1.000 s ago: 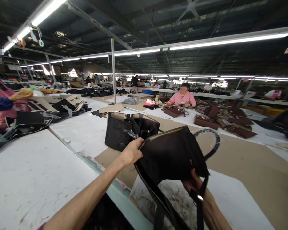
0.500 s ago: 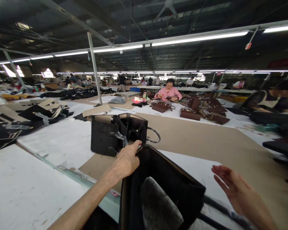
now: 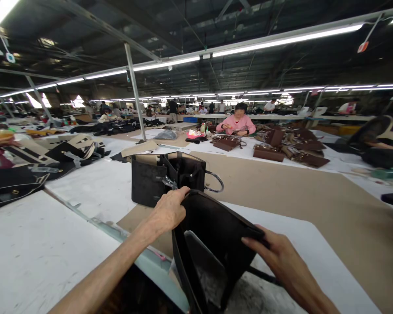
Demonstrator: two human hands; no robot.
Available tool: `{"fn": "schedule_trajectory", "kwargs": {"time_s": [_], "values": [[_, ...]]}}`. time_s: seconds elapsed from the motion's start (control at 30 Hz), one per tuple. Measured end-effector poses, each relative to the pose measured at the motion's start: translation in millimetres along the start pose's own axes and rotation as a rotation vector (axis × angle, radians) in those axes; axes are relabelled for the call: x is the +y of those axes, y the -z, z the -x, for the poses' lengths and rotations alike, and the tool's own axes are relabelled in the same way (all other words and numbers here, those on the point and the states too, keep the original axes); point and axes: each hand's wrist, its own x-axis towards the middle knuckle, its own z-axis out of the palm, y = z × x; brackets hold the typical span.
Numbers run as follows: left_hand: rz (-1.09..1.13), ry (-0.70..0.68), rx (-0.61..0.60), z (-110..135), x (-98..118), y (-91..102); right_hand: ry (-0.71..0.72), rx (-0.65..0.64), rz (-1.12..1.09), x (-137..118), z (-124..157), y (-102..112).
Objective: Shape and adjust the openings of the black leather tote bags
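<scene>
A black handbag (image 3: 216, 222) stands tilted and open at the table's near edge, its mouth facing me. My left hand (image 3: 170, 209) is closed on the far left corner of its rim. On the right corner, my right hand (image 3: 277, 248) pinches the rim, thumb on the inside and fingers over the outer face. A dark handle (image 3: 262, 275) sticks out under my right hand. Just beyond stands a second black handbag (image 3: 147, 181), also open, with a plastic-wrapped handle (image 3: 216, 181) on its right side.
Brown paper (image 3: 268, 183) and white sheets (image 3: 94, 183) cover the table. Black and beige bag pieces (image 3: 62, 161) lie at left. A co-worker in pink (image 3: 236, 124) sits across, beside piled brown bags (image 3: 288, 144). A metal post (image 3: 136, 96) rises behind. Another person is at far right.
My right hand has come in from the right, where it was open and apart, and now grips the handbag's right rim corner. The bag has turned and tilted; my left hand keeps its hold.
</scene>
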Motion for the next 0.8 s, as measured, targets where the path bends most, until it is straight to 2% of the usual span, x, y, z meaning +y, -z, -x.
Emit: {"fn": "schedule_trajectory", "kwargs": {"time_s": [0.1,0.17,0.27,0.33,0.53,0.7,0.8], "values": [[0.017,-0.032,-0.011,7,-14,6.3,0.069,-0.054,-0.036,-2,-29,21],[-0.030,-0.016,-0.011,8,-21,6.4,0.108,-0.132,-0.075,-2,-43,27],[-0.183,0.057,0.004,4,-20,1.8,0.151,-0.198,-0.162,-2,-54,20],[-0.261,0.018,0.030,0,-12,-2.1,0.153,-0.182,-0.189,-1,-57,12],[-0.354,-0.402,0.191,-14,16,-8.6,0.123,-0.133,-0.176,4,-55,5],[-0.332,-0.733,0.135,-38,33,-13.5,0.136,-0.081,-0.130,2,-55,7],[-0.323,-0.798,0.082,-49,37,-20.6,0.122,-0.037,-0.058,4,-55,5]]}}
